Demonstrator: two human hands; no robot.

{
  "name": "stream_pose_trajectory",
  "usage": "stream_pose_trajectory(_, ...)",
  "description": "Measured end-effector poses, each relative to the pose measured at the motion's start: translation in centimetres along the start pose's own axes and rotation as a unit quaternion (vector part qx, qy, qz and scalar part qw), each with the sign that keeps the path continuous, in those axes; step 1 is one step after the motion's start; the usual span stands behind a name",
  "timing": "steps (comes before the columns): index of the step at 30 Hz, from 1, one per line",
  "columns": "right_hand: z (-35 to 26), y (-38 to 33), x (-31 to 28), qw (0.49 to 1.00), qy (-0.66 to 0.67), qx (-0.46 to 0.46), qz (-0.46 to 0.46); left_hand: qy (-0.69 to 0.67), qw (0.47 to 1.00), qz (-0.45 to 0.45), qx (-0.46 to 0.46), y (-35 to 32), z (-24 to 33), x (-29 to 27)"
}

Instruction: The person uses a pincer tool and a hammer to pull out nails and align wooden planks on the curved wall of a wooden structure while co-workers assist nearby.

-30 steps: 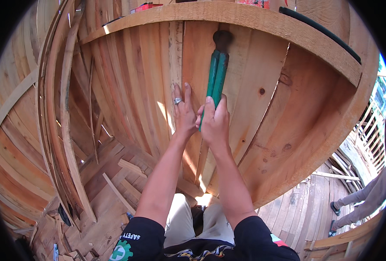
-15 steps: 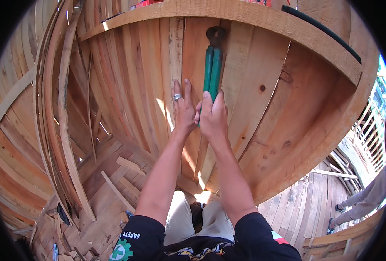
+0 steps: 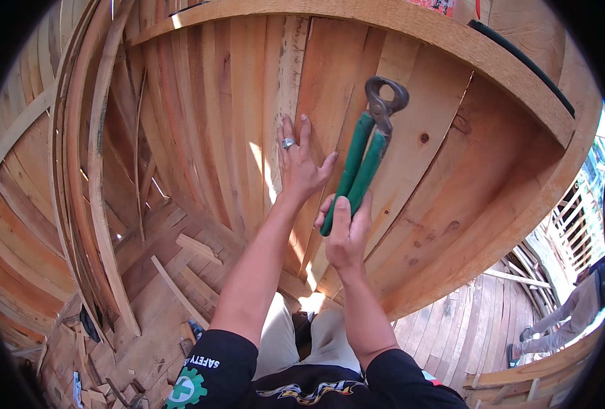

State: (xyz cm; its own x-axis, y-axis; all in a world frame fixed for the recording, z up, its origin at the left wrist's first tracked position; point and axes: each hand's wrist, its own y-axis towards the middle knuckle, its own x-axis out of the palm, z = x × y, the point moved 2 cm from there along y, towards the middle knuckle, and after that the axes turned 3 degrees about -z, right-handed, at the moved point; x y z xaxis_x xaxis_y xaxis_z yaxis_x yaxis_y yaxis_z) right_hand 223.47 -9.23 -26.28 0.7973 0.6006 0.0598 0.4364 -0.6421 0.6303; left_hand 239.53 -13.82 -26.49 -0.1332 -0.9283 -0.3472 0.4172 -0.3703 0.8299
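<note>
In my right hand (image 3: 349, 232) is a pair of end-cutting pincers (image 3: 354, 170) with green handles and a dark metal head. My fingers wrap round the lower handles, and the head points up and slightly right, in front of the planks. The two handles lie close together. My left hand (image 3: 302, 163), with a ring on one finger, rests with fingers spread against the wooden plank wall (image 3: 248, 102). Its thumb reaches toward the pincers, with a gap between. A narrow dark seam runs between the planks just right of that hand.
A thick curved beam (image 3: 357, 10) crosses above the planks. Long bent strips (image 3: 101, 157) stand at left. Wood offcuts (image 3: 197, 247) lie on the floor. At lower right another person (image 3: 575, 307) stands on a plank deck (image 3: 452, 324).
The pincers have moved down and away from the planks, and their head has tilted right. My right hand has lowered. My left hand has spread its fingers and come apart from the right.
</note>
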Motion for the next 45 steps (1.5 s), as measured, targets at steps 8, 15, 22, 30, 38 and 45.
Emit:
stream_pose_trajectory(8,3.1,-7.3,-5.5,0.997,0.0,0.037,0.071,-0.054,0.99,-0.122,0.042,0.0,-3.9,-2.5)
stream_pose_trajectory(15,9.9,-14.8,-9.6,0.939,-0.265,0.213,-0.046,0.041,0.978,-0.196,0.062,-1.5,-5.4,-4.2)
stream_pose_trajectory(22,14.8,-19.8,-10.2,0.824,-0.352,0.412,-0.166,0.085,0.976,-0.19,0.071,-2.7,-5.9,-2.2)
stream_pose_trajectory(30,20.3,-20.4,-6.8,0.758,-0.445,0.372,-0.299,0.152,0.974,-0.154,0.062,-2.6,-6.2,-1.2)
stream_pose_trajectory(38,23.6,-15.3,-3.1,0.804,-0.449,0.339,-0.193,0.147,0.977,-0.115,0.103,-2.5,-6.7,-1.7)
stream_pose_trajectory(45,22.3,-16.3,-4.3,0.837,-0.421,0.297,-0.186,0.16,0.974,-0.12,0.109,-2.6,-6.4,-2.0)
